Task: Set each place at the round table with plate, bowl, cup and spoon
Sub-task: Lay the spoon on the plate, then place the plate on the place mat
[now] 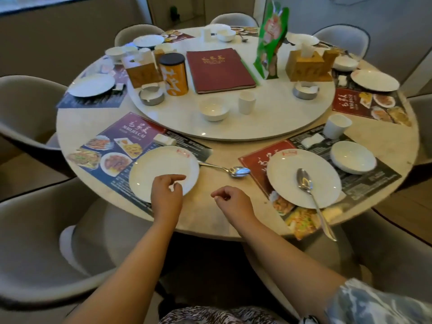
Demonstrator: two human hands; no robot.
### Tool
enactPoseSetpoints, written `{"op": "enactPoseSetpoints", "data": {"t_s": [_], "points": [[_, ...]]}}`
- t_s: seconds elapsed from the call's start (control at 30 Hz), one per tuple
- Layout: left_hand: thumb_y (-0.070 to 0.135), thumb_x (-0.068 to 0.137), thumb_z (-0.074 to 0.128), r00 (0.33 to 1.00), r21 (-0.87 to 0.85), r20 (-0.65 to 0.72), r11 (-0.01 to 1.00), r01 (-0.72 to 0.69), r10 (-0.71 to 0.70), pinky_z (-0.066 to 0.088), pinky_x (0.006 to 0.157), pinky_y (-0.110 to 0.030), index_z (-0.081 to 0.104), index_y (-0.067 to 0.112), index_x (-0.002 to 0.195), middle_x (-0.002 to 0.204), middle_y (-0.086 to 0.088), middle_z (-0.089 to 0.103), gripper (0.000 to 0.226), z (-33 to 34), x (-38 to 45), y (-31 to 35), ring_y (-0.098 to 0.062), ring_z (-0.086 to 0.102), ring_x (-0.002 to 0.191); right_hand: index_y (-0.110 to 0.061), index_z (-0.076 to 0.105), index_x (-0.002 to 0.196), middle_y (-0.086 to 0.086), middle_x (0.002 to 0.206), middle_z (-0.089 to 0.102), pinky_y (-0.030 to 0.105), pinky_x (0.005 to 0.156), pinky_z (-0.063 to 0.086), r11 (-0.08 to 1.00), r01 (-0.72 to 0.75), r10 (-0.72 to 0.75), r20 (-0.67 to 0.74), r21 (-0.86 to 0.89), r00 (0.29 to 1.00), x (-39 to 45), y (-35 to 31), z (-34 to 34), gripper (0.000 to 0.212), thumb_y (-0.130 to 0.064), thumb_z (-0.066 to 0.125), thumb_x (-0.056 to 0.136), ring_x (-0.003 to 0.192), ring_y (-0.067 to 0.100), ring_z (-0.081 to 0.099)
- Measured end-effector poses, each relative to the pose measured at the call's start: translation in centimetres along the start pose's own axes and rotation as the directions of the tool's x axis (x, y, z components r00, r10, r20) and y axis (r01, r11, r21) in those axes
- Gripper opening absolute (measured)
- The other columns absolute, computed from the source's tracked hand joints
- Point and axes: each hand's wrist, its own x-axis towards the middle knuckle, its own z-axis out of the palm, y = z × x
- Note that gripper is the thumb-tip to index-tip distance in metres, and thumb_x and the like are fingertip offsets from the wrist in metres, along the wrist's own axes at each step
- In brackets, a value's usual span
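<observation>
Hovering loosely curled, empty: left hand (166, 191), right hand (230, 199).

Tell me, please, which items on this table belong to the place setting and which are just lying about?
Setting: plate, spoon, bowl, cup.

Lying about: menu, ashtray, tin, tissue box, green stand.

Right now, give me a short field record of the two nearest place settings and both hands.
near-left setting: white round plate on purple placemat; steel spoon beside it; no bowl or cup
near-right setting: white plate with spoon on it, bowl, cup
turntable: spare white bowl, white cup
left hand: over plate rim, empty
right hand: empty
</observation>
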Motion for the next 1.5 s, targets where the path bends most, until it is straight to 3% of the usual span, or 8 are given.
{"op": "enactPoseSetpoints", "data": {"t_s": [0.23, 0.4, 0.53, 0.7, 0.87, 1.1, 1.37, 1.5], "points": [[0.006, 0.089, 0.058, 0.982, 0.110, 0.022, 0.976, 0.186, -0.189, 0.029, 0.113, -0.039, 0.060, 0.020, 0.126, 0.145, -0.007, 0.036, 0.040, -5.9, 7.3, -5.8, -0.027, 0.030, 0.138, -0.017, 0.049, 0.129, 0.011, 0.122, 0.057, 0.024, 0.065, 0.040, 0.989, -0.150, 0.151, -0.116, 0.014, 0.982, 4.3, -3.9, 8.3, 0.046, -0.016, 0.061, 0.085, 0.098, 0.023, 0.059], [0.008, 0.089, 0.059, 0.950, 0.111, 0.198, 0.969, 0.222, -0.241, 0.041, 0.108, -0.048, 0.042, 0.023, 0.143, 0.146, -0.008, 0.040, 0.059, -7.0, 10.9, -8.1, -0.031, 0.042, 0.133, -0.010, 0.044, 0.134, 0.013, 0.130, 0.057, 0.029, 0.081, 0.042, 0.949, -0.301, 0.315, -0.292, 0.093, 0.903, 5.8, -5.1, 10.9, 0.043, -0.009, 0.051, 0.091, 0.114, 0.031, 0.057], [0.006, 0.087, 0.059, 0.924, 0.063, 0.321, 0.978, 0.200, -0.210, 0.049, 0.100, -0.049, 0.044, 0.023, 0.142, 0.138, -0.006, 0.051, 0.059, -7.6, 12.2, -9.8, -0.027, 0.053, 0.122, -0.011, 0.056, 0.125, 0.010, 0.119, 0.063, 0.035, 0.079, 0.051, 0.922, -0.364, 0.387, -0.368, 0.133, 0.846, 6.2, -5.6, 12.0, 0.038, -0.003, 0.043, 0.090, 0.104, 0.030, 0.061], [0.004, 0.088, 0.056, 0.951, 0.021, 0.210, 0.973, 0.230, -0.229, 0.050, 0.098, -0.047, 0.046, 0.023, 0.142, 0.138, -0.005, 0.050, 0.058, -9.4, 14.1, -11.1, -0.027, 0.052, 0.122, -0.017, 0.056, 0.108, 0.007, 0.102, 0.063, 0.040, 0.067, 0.058, 0.911, -0.393, 0.412, -0.335, 0.126, 0.847, 7.4, -7.1, 14.8, 0.026, -0.004, 0.045, 0.088, 0.087, 0.029, 0.066], [0.001, 0.087, 0.053, 0.967, -0.021, 0.127, 0.974, 0.227, -0.222, 0.048, 0.096, -0.040, 0.050, 0.020, 0.138, 0.136, -0.006, 0.052, 0.055, -12.1, 19.6, -12.5, -0.025, 0.051, 0.121, -0.018, 0.053, 0.103, 0.007, 0.099, 0.065, 0.020, 0.038, 0.043, 0.927, -0.352, 0.373, -0.222, 0.130, 0.901, 10.7, -10.9, 18.3, 0.019, -0.005, 0.047, 0.091, 0.067, 0.022, 0.070], [-0.004, 0.087, 0.047, 0.948, -0.029, 0.076, 0.950, 0.311, -0.308, 0.044, 0.090, -0.036, 0.047, 0.023, 0.142, 0.137, -0.008, 0.049, 0.061, -13.8, 26.1, -13.8, -0.022, 0.047, 0.115, -0.014, 0.053, 0.101, 0.002, 0.095, 0.061, 0.037, 0.060, 0.062, 0.939, -0.290, 0.312, -0.101, 0.186, 0.945, 15.8, -14.7, 21.7, 0.019, 0.001, 0.047, 0.093, 0.061, 0.019, 0.070], [-0.004, 0.083, 0.043, 0.952, -0.029, 0.072, 0.953, 0.301, -0.299, 0.049, 0.099, -0.046, 0.042, 0.026, 0.145, 0.137, -0.004, 0.049, 0.069, -13.5, 28.7, -14.7, -0.025, 0.046, 0.124, -0.015, 0.050, 0.098, -0.006, 0.085, 0.054, 0.041, 0.065, 0.062, 0.950, -0.265, 0.277, -0.057, 0.166, 0.959, 18.2, -15.3, 22.8, 0.016, 0.000, 0.049, 0.094, 0.061, 0.022, 0.072], [0.001, 0.089, 0.045, 0.963, 0.037, 0.027, 0.963, 0.268, -0.269, 0.049, 0.092, -0.038, 0.036, 0.020, 0.149, 0.141, -0.008, 0.044, 0.063, -13.3, 28.0, -14.1, -0.029, 0.044, 0.127, -0.014, 0.054, 0.104, 0.000, 0.096, 0.061, 0.033, 0.058, 0.061, 0.961, -0.221, 0.233, -0.058, 0.164, 0.971, 17.8, -15.1, 22.4, 0.013, -0.006, 0.055, 0.094, 0.063, 0.021, 0.072]]}}
